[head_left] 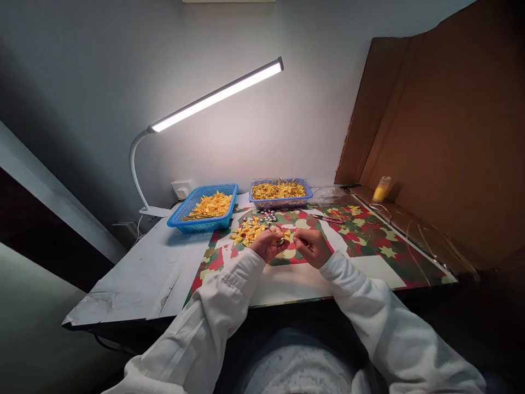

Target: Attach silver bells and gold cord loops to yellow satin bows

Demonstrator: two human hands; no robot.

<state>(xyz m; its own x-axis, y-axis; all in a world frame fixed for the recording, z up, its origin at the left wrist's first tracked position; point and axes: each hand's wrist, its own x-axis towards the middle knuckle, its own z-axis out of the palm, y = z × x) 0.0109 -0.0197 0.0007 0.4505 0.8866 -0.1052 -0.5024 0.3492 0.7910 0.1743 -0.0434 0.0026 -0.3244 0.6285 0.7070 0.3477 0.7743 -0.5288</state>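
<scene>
In the head view, 2 hands are working close together over the patterned sheet [307, 223]. The left hand [268, 245] is pinching a silver bell [281, 241] at its fingertips, and a yellow bow [287, 234] is sitting right beside it, between the 2 hands. The right hand [311, 246] is facing it with its fingers curled closed; whether they are gripping a thread, I cannot tell.

Just beyond the left hand, a bow pile [247, 232] is lying loose, and a bell pile [268, 216] is lying behind it. Farther back, the blue basket [200, 226] is holding more bows, and the purple basket [283, 204] is holding yellow pieces with thin strands. A pink tool [333, 220] is resting right of the hands, and a lamp [219, 96] is shining over the table.

The step in hand seems to be joining 1 bell with 1 bow. The next move is probably calling for a steady left pinch, with the right fingertips guiding something fine and keeping the bell from slipping.
</scene>
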